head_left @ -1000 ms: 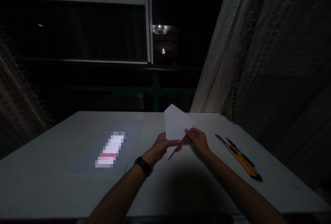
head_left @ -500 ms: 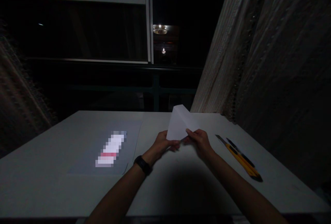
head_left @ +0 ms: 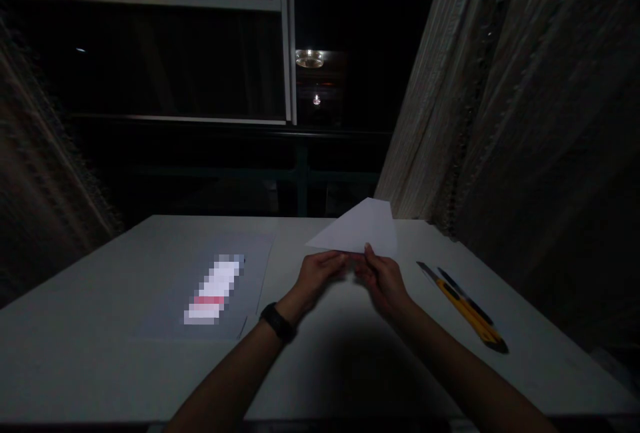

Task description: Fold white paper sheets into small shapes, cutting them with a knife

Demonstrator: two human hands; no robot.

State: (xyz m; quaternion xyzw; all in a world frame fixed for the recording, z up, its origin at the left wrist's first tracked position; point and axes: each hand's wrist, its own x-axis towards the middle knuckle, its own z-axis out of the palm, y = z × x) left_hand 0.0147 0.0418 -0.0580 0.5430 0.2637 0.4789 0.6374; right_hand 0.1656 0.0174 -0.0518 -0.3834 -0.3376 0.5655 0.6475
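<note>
A folded white sheet of paper (head_left: pixel 367 226) is held up above the table, with a pointed corner at its left and slanted edges at the top. My right hand (head_left: pixel 383 280) grips its lower edge, thumb pressed on the near face and the other fingers curled underneath. My left hand (head_left: pixel 315 276), with a dark band on the wrist, is closed at the paper's lower edge left of centre. Its fingertips are partly hidden and dim, near those of the right hand.
On the white table (head_left: pixel 310 380), a yellow utility knife (head_left: pixel 465 310) and a dark pen (head_left: pixel 465 294) lie at the right. Pale paper sheets (head_left: pixel 255 260) lie at the left beneath a bright, pixelated rectangular object (head_left: pixel 213 290). Curtains (head_left: pixel 425 86) and a dark window stand behind.
The folded paper has turned in my hands: its point now faces left and its top has swung right. My left thumb has come off the paper's near face.
</note>
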